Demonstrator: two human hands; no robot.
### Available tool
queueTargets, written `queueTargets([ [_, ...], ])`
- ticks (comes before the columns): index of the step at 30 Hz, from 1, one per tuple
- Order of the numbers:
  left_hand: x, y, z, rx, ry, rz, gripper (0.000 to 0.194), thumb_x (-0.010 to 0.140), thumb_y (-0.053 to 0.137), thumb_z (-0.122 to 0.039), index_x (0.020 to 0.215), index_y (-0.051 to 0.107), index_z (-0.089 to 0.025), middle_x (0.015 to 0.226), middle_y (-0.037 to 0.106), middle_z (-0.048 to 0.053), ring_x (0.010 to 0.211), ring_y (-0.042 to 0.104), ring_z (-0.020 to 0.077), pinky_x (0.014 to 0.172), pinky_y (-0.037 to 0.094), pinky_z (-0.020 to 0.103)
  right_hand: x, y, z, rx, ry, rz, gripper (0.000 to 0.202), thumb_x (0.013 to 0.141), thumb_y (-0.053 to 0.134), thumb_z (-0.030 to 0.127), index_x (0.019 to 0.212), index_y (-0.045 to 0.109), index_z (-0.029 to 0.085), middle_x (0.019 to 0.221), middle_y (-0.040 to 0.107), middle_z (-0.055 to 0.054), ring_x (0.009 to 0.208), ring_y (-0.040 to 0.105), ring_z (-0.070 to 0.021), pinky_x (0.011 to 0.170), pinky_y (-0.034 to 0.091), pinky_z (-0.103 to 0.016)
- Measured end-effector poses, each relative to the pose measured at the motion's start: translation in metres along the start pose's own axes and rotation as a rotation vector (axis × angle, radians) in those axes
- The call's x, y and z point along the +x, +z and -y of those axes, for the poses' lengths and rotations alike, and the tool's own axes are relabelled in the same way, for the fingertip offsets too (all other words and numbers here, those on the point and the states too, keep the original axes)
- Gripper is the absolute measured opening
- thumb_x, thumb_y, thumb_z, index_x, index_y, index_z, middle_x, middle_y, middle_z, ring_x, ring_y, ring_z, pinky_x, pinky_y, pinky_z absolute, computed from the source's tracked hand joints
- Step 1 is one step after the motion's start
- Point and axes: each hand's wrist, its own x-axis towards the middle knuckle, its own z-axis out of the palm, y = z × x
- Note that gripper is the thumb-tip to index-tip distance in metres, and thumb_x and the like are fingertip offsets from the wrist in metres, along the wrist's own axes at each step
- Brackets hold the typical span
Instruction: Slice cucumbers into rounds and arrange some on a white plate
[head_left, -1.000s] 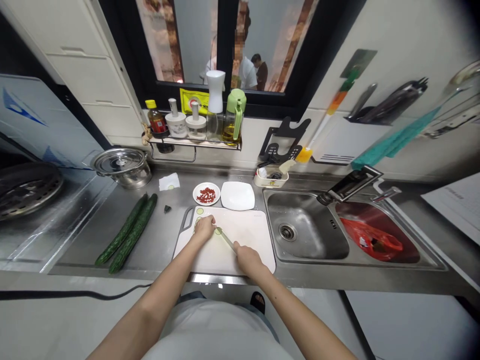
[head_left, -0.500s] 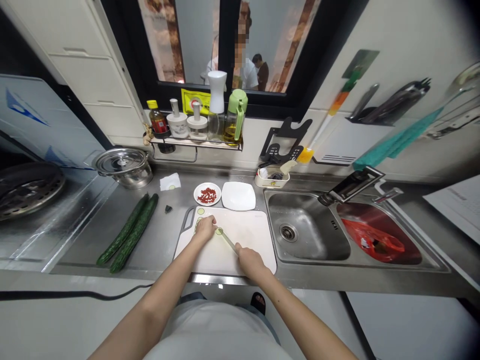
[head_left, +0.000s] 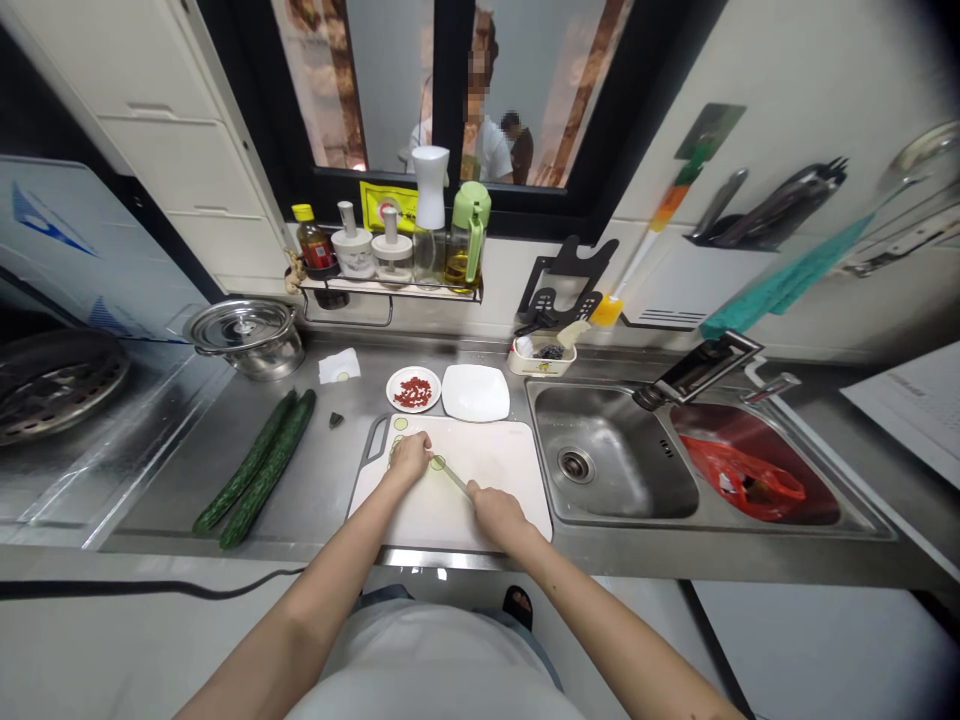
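Note:
On the white cutting board, my right hand is wrapped round the handle of a knife, whose blade points up and left. A thin cucumber slice lies at the blade's tip. My left hand is just left of that tip, fingers curled together; whatever they pinch is too small to make out. Another cucumber slice rests near the board's upper left corner, with more partly hidden behind the left hand. Two whole cucumbers lie side by side on the steel counter to the left.
Behind the board stand a small plate of red pieces and a white square plate. A cucumber end and a paper piece lie left. A lidded pot is farther left; the sink adjoins on the right.
Almost nothing differs. The view has shifted slightly, and my two hands, the knife and the slice at its tip keep nearly the same places on the board.

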Motion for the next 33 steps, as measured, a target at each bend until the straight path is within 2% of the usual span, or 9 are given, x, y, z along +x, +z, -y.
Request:
queueTargets([
  [18,0.003,0.004,0.004,0.005,0.024,-0.01,0.015,0.079,0.062,-0.028,0.092,0.061,-0.023,0.099,0.069,0.005,0.094,0.061,0.0186,0.078,0.04,0.026,0.005,0.0,-0.012,-0.157,-0.086,-0.095,0.027,0.094,0.031,0.013,0.111,0.052,0.017,0.09,0.069,-0.014,0.085,0.068,-0.0217,0.071,0.05,-0.03],
  [33,0.002,0.003,0.003,0.011,0.015,-0.01,0.017,0.078,0.062,-0.026,0.094,0.063,-0.022,0.099,0.069,0.006,0.094,0.061,0.019,0.078,0.04,0.026,-0.004,0.005,-0.016,-0.071,-0.038,-0.028,0.032,0.091,0.031,0.011,0.115,0.051,0.016,0.092,0.068,-0.015,0.087,0.067,-0.0226,0.07,0.048,-0.031],
])
